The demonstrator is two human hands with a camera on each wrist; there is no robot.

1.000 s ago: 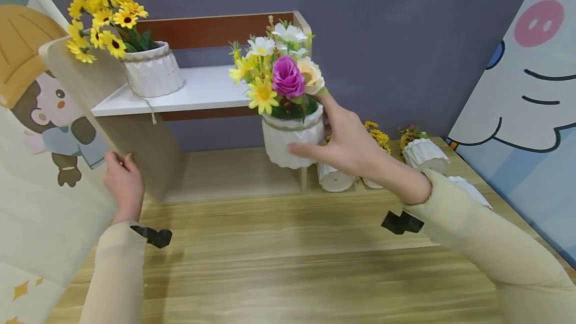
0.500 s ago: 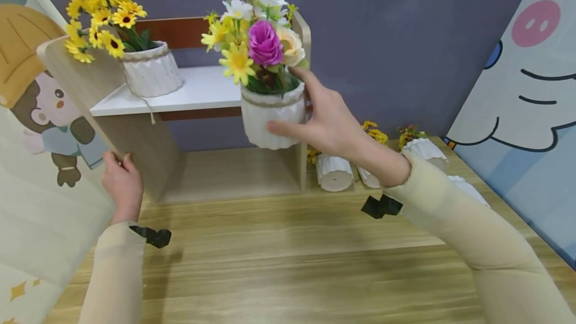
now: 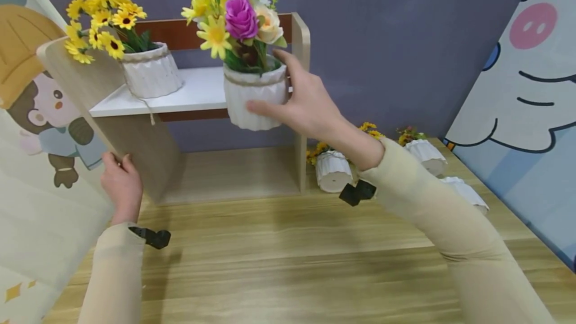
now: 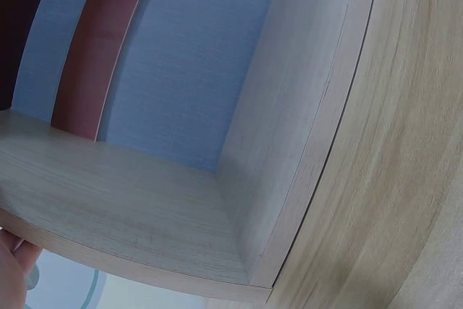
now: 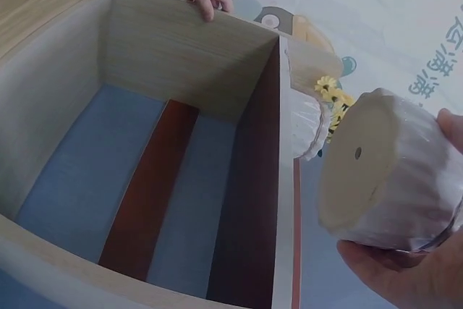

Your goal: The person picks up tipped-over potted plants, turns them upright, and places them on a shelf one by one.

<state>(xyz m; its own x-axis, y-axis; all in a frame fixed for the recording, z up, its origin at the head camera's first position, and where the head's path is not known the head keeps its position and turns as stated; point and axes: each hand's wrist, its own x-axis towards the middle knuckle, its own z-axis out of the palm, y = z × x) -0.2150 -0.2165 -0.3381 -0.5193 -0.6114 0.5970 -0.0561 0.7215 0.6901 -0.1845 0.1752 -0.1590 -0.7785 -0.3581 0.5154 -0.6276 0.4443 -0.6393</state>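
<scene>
a plain back wall (image 3: 396, 54) stood behind everything, muted grey-purple from the head and bluer from both wrists. to the left in the head view, a cream panel (image 3: 49, 239) bore a cartoon figure (image 3: 49, 95) in an orange hat and pale blue clothes, with orange-yellow stars (image 3: 13, 292) lower down; in the right wrist view, teal written characters (image 5: 438, 59) showed on the pale surface. to the right in the head view, a second panel (image 3: 535, 194), white above and light blue below, carried a black-outlined cartoon animal (image 3: 499, 109) with a pink snout (image 3: 533, 26). the table (image 3: 279, 274) had a light, streaky wood-grain top, crossed by a straight line. the light was soft, and faint shadows lay on the tabletop.
</scene>
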